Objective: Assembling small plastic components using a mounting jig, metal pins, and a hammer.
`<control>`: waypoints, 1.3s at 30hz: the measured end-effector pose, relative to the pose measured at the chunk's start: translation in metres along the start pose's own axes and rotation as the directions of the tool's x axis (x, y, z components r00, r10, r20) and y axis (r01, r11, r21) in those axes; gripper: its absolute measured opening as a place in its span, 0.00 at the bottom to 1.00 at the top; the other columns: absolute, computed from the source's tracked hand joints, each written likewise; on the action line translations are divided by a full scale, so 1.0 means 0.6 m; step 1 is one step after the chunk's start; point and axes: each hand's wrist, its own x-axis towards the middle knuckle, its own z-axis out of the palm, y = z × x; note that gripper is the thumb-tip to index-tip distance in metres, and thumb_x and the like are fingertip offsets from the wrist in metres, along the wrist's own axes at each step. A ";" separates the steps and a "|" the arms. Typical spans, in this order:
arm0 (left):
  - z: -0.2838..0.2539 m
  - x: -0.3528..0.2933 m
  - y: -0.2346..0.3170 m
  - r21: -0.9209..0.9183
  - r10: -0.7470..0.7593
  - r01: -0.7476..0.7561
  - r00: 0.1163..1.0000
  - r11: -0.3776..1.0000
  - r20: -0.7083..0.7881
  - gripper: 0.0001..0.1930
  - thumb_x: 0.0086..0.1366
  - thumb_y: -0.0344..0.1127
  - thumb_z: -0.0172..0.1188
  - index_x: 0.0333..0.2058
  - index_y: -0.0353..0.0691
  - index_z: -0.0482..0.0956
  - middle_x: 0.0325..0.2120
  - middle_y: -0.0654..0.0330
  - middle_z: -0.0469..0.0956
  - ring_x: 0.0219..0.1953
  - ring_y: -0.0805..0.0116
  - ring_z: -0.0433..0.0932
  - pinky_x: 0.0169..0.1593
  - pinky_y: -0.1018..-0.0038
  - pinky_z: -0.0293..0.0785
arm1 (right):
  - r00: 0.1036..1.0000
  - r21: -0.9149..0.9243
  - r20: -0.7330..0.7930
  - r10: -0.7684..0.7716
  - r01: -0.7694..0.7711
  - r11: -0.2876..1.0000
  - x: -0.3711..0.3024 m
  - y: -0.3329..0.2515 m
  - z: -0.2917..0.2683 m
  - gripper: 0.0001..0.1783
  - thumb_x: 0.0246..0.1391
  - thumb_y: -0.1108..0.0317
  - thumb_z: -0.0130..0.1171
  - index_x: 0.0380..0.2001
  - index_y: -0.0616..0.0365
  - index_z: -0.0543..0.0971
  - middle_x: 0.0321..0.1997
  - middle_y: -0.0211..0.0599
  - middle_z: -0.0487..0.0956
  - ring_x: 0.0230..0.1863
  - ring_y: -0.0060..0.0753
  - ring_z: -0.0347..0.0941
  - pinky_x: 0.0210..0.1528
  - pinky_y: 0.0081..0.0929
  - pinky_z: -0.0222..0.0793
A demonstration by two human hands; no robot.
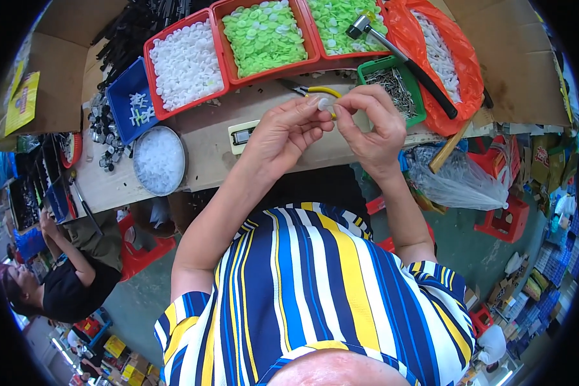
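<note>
Disc (323, 103) face-up, long axis unclear

Three large red trays (273, 73), one green tray (417, 119), one round bowl (184, 165), one held white disc (323, 103)

- Shirt (302, 276) is displaying navy, blue, white and yellow stripes.
- Small disc (323, 103) is showing white.
- Pliers' handles (323, 90) are showing yellow.
- Middle tray (311, 46) is showing red, its discs (264, 38) green.
- Plastic bag (469, 77) is glowing orange-red.
</note>
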 end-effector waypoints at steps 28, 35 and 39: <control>-0.022 -0.049 0.001 0.658 0.532 -0.491 0.832 0.571 0.158 0.13 0.60 0.29 0.68 0.44 0.34 0.82 0.34 0.61 0.82 0.36 0.76 0.81 0.40 0.80 0.77 | 0.961 0.077 0.278 0.010 -0.033 0.996 0.003 -0.010 0.029 0.06 0.49 0.79 0.64 0.32 0.64 0.79 0.35 0.42 0.80 0.38 0.42 0.79 0.39 0.32 0.73; -0.046 -0.073 0.009 0.817 0.601 -0.442 0.785 0.371 0.152 0.12 0.56 0.28 0.70 0.40 0.34 0.83 0.33 0.60 0.80 0.34 0.75 0.80 0.38 0.79 0.75 | 0.938 0.032 0.325 -0.125 0.121 0.992 -0.008 -0.004 0.062 0.06 0.49 0.74 0.64 0.32 0.58 0.78 0.34 0.38 0.78 0.36 0.43 0.76 0.39 0.36 0.68; -0.068 -0.096 0.012 0.923 0.720 -0.377 0.619 -0.078 0.314 0.16 0.52 0.30 0.72 0.40 0.35 0.83 0.33 0.57 0.79 0.36 0.63 0.79 0.39 0.71 0.75 | 0.915 -0.006 0.387 -0.112 0.124 0.992 -0.008 0.008 0.085 0.06 0.50 0.72 0.63 0.32 0.57 0.77 0.35 0.36 0.77 0.38 0.42 0.75 0.40 0.37 0.66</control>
